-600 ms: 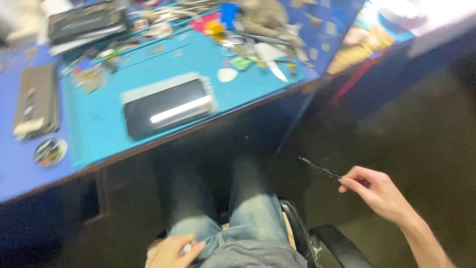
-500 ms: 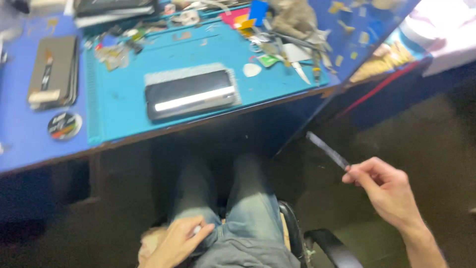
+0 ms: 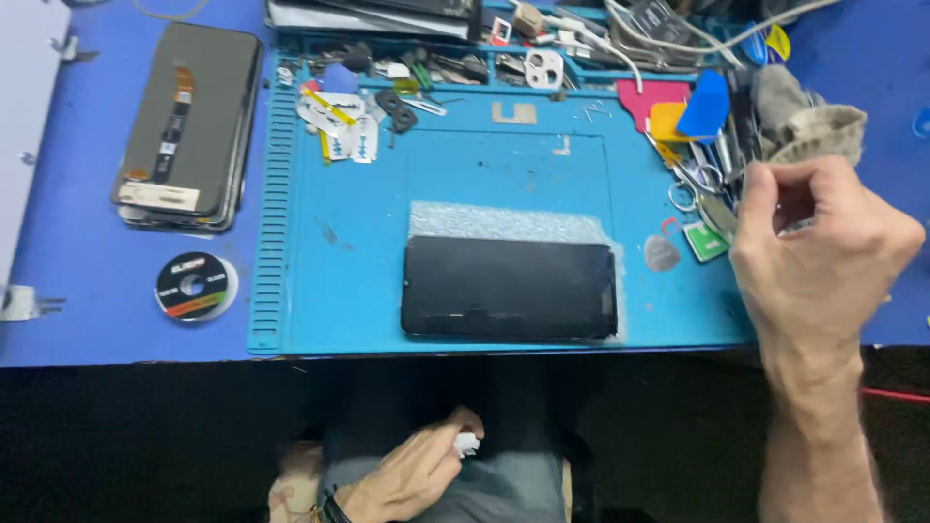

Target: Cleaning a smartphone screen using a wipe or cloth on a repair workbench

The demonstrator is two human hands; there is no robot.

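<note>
blue silicone mat [image 3: 339, 291] on the bench, seen from the head camera, with a black phone screen [image 3: 509, 288] flat at its front edge, glass up. probably thin, stiff, slick and easy to crack; best taken by the long edges. right hand [image 3: 819, 257] curled narrow over the tool clutter [image 3: 712, 184] at the mat's right side, fingertips pinched near the tweezers; cannot tell what sits between them. left hand [image 3: 412, 475] down on the lap, closed on a small white wad [image 3: 466, 445]. spare screen stack [image 3: 189, 126] and tape roll [image 3: 196, 286] well apart, left.

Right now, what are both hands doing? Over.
Right hand over tool pile, fingers curled. Left hand on lap, pinching white scrap. Black phone untouched.
</note>
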